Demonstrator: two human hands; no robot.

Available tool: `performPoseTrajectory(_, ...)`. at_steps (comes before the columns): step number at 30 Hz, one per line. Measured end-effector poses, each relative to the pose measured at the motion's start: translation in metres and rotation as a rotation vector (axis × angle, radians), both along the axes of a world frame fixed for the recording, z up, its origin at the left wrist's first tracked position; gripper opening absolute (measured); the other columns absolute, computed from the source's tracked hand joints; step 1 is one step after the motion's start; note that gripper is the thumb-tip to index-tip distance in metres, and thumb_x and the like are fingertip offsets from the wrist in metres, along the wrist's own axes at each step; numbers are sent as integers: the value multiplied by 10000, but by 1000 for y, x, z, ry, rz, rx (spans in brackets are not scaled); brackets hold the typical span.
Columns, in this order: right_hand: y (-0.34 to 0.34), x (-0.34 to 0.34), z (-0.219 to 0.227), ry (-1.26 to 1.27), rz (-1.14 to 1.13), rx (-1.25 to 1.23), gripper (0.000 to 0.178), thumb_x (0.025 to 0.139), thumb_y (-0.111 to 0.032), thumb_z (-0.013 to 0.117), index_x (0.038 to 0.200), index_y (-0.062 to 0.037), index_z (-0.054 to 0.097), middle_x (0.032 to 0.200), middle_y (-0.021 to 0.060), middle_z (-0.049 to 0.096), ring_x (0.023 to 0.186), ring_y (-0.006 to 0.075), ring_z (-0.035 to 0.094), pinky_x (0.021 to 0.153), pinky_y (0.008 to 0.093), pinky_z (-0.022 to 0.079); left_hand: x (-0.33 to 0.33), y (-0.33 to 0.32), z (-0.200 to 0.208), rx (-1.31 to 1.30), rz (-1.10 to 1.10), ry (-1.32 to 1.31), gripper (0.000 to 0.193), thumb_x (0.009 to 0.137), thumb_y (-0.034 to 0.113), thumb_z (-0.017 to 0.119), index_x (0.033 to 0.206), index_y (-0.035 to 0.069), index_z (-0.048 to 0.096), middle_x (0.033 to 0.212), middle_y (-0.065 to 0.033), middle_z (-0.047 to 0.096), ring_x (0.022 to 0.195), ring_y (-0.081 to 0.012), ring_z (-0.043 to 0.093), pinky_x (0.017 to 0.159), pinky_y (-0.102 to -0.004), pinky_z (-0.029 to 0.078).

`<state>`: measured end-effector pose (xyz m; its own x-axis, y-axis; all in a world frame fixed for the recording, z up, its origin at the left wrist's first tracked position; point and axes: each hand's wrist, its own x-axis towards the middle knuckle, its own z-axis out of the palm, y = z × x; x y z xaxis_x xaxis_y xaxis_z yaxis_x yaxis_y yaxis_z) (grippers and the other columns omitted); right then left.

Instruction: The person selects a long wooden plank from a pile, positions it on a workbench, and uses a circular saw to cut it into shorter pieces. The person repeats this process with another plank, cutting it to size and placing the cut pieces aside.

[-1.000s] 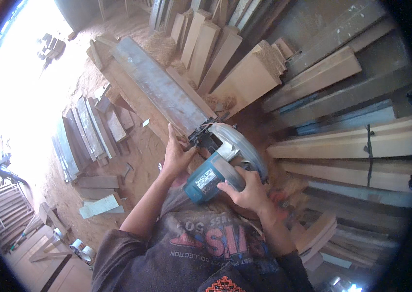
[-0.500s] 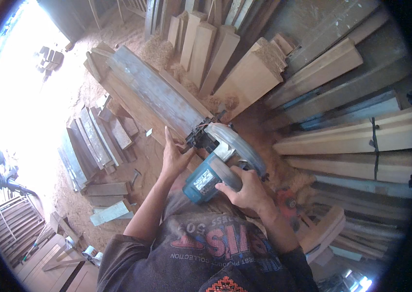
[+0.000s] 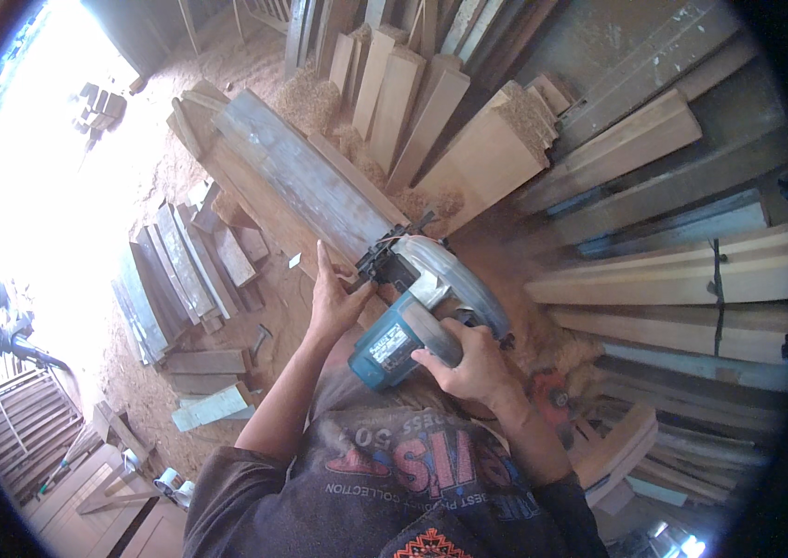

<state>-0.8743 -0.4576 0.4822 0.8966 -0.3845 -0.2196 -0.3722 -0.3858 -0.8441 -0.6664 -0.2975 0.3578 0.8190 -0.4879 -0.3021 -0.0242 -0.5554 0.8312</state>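
A teal circular saw (image 3: pixel 383 352) with a pale curved blade guard (image 3: pixel 454 279) sits at the near end of a long, grey, weathered board (image 3: pixel 306 177). My right hand (image 3: pixel 478 365) is wrapped round the saw's rear handle, thumb on its near side. At the front of the black base (image 3: pixel 377 264), my left hand (image 3: pixel 336 299) grips the edge, index finger stretched along the board's side and thumb against the base. Its other fingers are partly hidden. Beneath the grey board lies a wider brown plank (image 3: pixel 254 195). The blade itself is hidden by the guard.
Stacked planks (image 3: pixel 664 270) line the right side, with upright boards (image 3: pixel 399 102) at the back. Sawdust (image 3: pixel 308 100) heaps beside the work. Left lie loose offcuts (image 3: pixel 189 260) and a hammer (image 3: pixel 261 337). A red tool (image 3: pixel 552 398) is near my right forearm.
Boards and surroundings have shifted slightly right and down in view, while the saw and both hands stay nearly in place. Saw and hands sit slightly farther along the board. Both grips look unchanged.
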Motion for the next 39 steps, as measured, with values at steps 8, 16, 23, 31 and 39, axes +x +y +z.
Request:
performPoseTrajectory(8,0,18,4,32,31,1,392,913,-344,859,1095,-17,742,906,264,778,875,455,782,782,524,621,19,5,-7,-26,26,-56,1305,827,142,912,1757,49,1,1185,-173,612,874,-242,729,769,-391,602)
performPoseTrajectory(16,3,40,0,-22,21,23,379,913,-327,861,1077,-9,734,878,288,764,857,483,772,769,535,618,40,8,-6,23,20,-117,1297,819,161,918,1757,39,31,1190,-173,618,874,-248,716,783,-400,602)
performPoseTrajectory(23,3,59,11,24,38,-22,317,924,-278,855,1030,-2,739,873,227,778,848,372,802,747,440,606,56,9,-2,-25,51,-60,1285,825,163,915,1755,27,39,1143,-152,614,808,-222,712,722,-365,596)
performPoseTrajectory(31,7,85,13,-21,32,-14,322,925,-279,852,1032,2,736,877,240,775,847,388,799,752,447,607,83,13,-2,-18,25,-131,1280,824,169,912,1754,19,46,1120,-138,615,808,-211,711,729,-364,593)
performPoseTrajectory(39,11,108,16,-10,43,-13,305,921,-246,860,1043,6,737,880,235,779,848,369,806,753,435,610,107,16,6,-30,45,-105,1283,821,135,917,1760,34,48,1114,-119,610,825,-189,688,738,-355,592)
